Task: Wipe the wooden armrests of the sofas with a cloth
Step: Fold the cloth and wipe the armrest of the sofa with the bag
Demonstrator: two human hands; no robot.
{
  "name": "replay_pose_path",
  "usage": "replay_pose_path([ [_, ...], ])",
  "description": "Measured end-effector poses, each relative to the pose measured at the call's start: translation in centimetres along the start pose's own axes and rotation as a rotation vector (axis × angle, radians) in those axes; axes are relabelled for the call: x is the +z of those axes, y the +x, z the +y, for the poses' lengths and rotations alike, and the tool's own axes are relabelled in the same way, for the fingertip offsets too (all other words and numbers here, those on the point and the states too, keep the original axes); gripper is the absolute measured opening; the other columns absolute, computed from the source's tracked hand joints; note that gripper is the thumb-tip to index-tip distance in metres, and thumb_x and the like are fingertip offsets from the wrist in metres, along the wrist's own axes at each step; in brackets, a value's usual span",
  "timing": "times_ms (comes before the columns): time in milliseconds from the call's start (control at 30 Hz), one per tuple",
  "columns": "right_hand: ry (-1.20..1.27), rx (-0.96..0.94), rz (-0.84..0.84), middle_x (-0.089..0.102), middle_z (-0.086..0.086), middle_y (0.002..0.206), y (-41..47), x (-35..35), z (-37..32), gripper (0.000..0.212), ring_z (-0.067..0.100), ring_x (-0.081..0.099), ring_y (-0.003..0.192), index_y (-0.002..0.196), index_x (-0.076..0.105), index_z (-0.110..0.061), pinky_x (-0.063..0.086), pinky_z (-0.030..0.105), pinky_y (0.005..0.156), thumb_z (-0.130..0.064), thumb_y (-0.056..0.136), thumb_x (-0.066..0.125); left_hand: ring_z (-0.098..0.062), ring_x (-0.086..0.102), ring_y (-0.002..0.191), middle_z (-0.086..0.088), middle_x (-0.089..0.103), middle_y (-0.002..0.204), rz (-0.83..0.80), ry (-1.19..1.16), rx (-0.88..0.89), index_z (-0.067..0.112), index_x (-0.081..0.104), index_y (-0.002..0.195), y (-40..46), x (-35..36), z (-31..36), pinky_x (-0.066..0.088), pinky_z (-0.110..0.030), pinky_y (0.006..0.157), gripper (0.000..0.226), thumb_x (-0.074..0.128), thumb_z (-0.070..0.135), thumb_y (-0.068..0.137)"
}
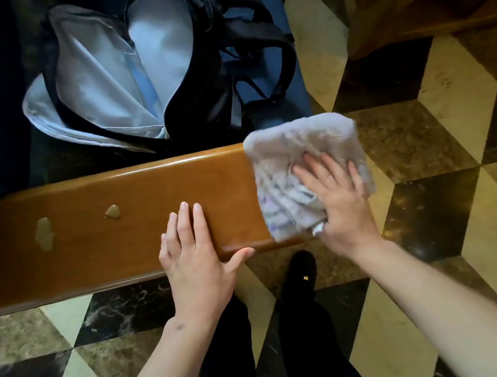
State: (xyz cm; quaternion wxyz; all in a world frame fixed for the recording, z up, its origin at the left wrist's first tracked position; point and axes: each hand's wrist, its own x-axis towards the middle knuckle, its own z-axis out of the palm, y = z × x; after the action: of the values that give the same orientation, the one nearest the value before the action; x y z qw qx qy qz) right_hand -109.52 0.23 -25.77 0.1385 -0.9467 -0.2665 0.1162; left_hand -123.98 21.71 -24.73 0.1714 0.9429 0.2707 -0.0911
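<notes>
On the armrest's right end lies the cloth, pressed under the right hand, fingers flat. Left hand rests flat on the wood beside it, holding nothing.

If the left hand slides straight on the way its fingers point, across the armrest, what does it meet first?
Probably nothing on the wood: the left hand points across the armrest, which looks bare ahead. Past the far edge lies the open backpack on the seat, likely lower, though depth is unclear.
</notes>
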Motion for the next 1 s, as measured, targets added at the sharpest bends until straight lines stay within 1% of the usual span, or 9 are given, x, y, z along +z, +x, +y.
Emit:
replay_pose_path([
  [133,0.041,0.601,0.138,0.003,-0.006,0.173,1.2,1.7,-6.9,0.098,0.020,-0.001,0.159,0.164,0.009,-0.030,-0.006,0.052,0.127,-0.024,0.085,0.066,-0.032,0.017,0.151,-0.014,0.024,0.164,-0.024,0.000,-0.001,0.009,0.026,0.157,-0.1,-0.4,0.5,0.024,-0.057,0.120,0.111,0.065,0.073,0.075],
  [267,0.134,0.792,0.184,0.003,-0.002,0.174,1.5,2.7,-11.6,0.093,0.024,-0.001,0.159,0.164,0.009,-0.027,-0.001,0.058,0.125,-0.018,0.089,0.063,-0.032,0.013,0.152,-0.017,0.017,0.163,-0.063,-0.064,0.003,0.011,0.028,0.156,-0.4,-0.9,0.3,0.021,-0.055,0.122,0.103,0.075,0.061,0.079],
  [433,0.212,0.857,0.217,0.008,0.000,0.173,2.1,3.3,-15.8,0.077,0.025,-0.001,0.159,0.163,0.018,-0.025,-0.006,0.057,0.123,-0.016,0.097,0.056,-0.030,0.016,0.150,-0.012,0.018,0.161,-0.065,-0.123,-0.010,0.018,0.036,0.151,-1.4,-2.5,-3.4,0.022,-0.046,0.119,0.081,0.071,0.053,0.087],
  [633,0.363,0.791,0.213,0.039,0.001,0.161,2.8,2.5,-19.9,0.061,0.020,0.027,0.151,0.150,0.047,-0.022,0.017,0.052,0.121,-0.011,0.092,0.063,-0.020,0.020,0.149,0.004,0.023,0.159,0.022,-0.272,-0.230,0.029,0.042,0.145,-2.6,-4.4,-9.9,0.026,-0.042,0.116,0.054,0.060,0.044,0.096],
  [733,0.420,0.668,0.098,0.057,0.007,0.134,3.2,2.1,-22.2,0.043,0.028,0.047,0.133,0.132,0.063,-0.010,0.033,0.046,0.112,-0.009,0.089,0.062,-0.020,0.019,0.149,-0.002,0.026,0.159,-0.032,-0.239,-0.265,0.025,0.043,0.146,-3.1,-4.6,-11.8,0.025,-0.043,0.118,0.054,0.059,0.039,0.097],
  [800,0.468,0.633,0.045,0.057,0.004,0.106,3.7,1.5,-23.5,0.023,0.031,0.058,0.107,0.108,0.068,-0.005,0.043,0.034,0.089,-0.007,0.086,0.060,-0.021,0.018,0.149,-0.005,0.027,0.159,-0.066,-0.206,-0.251,0.023,0.044,0.147,-3.2,-4.8,-12.1,0.024,-0.044,0.119,0.054,0.058,0.037,0.097],
  [867,0.506,0.644,0.011,0.052,-0.001,0.084,4.5,1.0,-24.3,0.004,0.027,0.055,0.087,0.086,0.059,-0.008,0.038,0.029,0.075,-0.005,0.085,0.060,-0.022,0.017,0.149,-0.005,0.026,0.159,-0.086,-0.187,-0.242,0.024,0.044,0.148,-3.1,-5.1,-12.1,0.025,-0.046,0.119,0.054,0.058,0.037,0.097],
  [900,0.523,0.655,0.006,0.049,-0.005,0.075,4.9,0.7,-24.5,0.010,0.024,0.051,0.082,0.082,0.054,-0.012,0.036,0.027,0.073,-0.005,0.085,0.060,-0.021,0.016,0.149,-0.004,0.026,0.159,-0.093,-0.184,-0.245,0.025,0.044,0.148,-3.0,-5.3,-12.0,0.026,-0.046,0.119,0.054,0.057,0.037,0.097],
  [1000,0.654,0.727,0.051,0.050,-0.005,0.073,6.2,0.3,-24.4,0.007,0.023,0.049,0.080,0.085,0.055,-0.010,0.031,0.024,0.068,-0.015,0.089,0.052,-0.018,0.015,0.148,-0.001,0.027,0.159,-0.099,-0.190,-0.252,0.028,0.045,0.148,-2.7,-5.6,-12.1,0.024,-0.045,0.120,0.052,0.056,0.037,0.098],
])
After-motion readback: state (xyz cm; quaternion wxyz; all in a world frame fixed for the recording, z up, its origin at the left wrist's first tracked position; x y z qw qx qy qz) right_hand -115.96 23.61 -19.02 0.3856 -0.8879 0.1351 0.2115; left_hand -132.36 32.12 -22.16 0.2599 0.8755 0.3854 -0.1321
